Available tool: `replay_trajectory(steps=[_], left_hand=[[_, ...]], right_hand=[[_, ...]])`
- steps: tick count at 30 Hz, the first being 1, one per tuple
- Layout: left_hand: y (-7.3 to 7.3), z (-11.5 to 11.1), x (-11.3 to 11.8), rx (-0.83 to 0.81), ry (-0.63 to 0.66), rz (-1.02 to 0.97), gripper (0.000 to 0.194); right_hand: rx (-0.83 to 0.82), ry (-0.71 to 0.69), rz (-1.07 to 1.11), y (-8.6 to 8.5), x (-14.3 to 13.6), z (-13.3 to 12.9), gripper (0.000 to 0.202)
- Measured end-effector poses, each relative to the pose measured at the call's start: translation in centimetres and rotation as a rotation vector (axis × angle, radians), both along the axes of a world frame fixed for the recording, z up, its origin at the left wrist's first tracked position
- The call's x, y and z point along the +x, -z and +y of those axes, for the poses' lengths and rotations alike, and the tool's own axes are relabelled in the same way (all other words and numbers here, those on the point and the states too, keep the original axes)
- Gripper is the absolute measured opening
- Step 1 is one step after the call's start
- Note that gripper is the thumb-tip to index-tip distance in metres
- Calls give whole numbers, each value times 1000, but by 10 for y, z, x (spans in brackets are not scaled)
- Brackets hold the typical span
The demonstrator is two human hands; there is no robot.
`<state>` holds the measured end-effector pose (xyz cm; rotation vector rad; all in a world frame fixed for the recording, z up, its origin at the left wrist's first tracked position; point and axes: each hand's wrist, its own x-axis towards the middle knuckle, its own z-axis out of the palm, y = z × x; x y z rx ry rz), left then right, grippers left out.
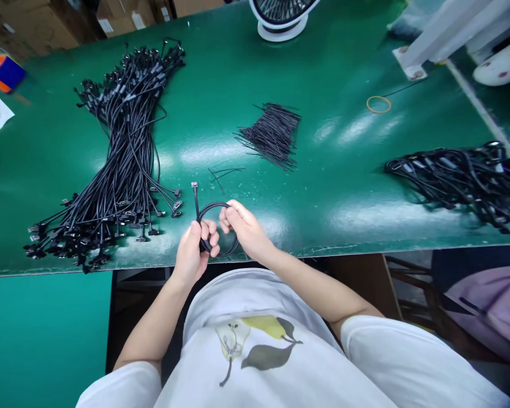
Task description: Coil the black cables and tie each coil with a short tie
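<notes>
A black cable [215,205], looped into a coil, is between my two hands over the front edge of the green table [331,192]. My left hand [194,246] is closed around the coil's left side, and the cable's connector end sticks up above the thumb. With bent fingers, my right hand [246,229] pinches the upper right of the loop. Just beyond the hands lie a few loose black twist ties [225,173]. Farther off is a pile of similar ties [274,136]. Left of my hands spreads a large bundle of straight black cables [127,147].
Coiled black cables [463,175] are heaped at the right. A white fan [283,25] stands at the back. A yellow rubber band [378,104] lies near a white metal bracket [412,62]. An orange and blue tape roll [5,72] is far left; cardboard boxes [38,28] sit behind.
</notes>
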<state>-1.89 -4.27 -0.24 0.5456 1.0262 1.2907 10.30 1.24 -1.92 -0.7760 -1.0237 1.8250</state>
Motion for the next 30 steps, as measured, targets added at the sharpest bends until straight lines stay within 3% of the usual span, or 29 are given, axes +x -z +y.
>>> replay_trajectory(steps=[4, 7, 9, 14, 17, 20, 24, 30], left_hand=[[13, -4, 3, 18, 142, 133, 47], [21, -10, 4, 75, 172, 223, 49], [20, -14, 4, 15, 230, 155, 51], [7, -25, 8, -142, 415, -111, 51], [7, -30, 13, -138, 517, -260, 48], [11, -33, 16, -159, 487, -307, 46], [15, -31, 18, -245, 434, -208, 47], [24, -28, 20, -81, 509, -39, 44]], right_hand=[[-50, 174, -24, 2, -8, -6, 45], [112, 208, -133, -3, -7, -6, 47], [152, 143, -162, -9, -3, -6, 47], [-134, -245, 63, -23, 11, -5, 43], [-113, -361, 155, -27, 14, -4, 46], [-88, -329, 199, -25, 11, -3, 43], [-57, -204, 177, -18, 4, 0, 43], [6, -208, 143, -14, 8, 3, 44]])
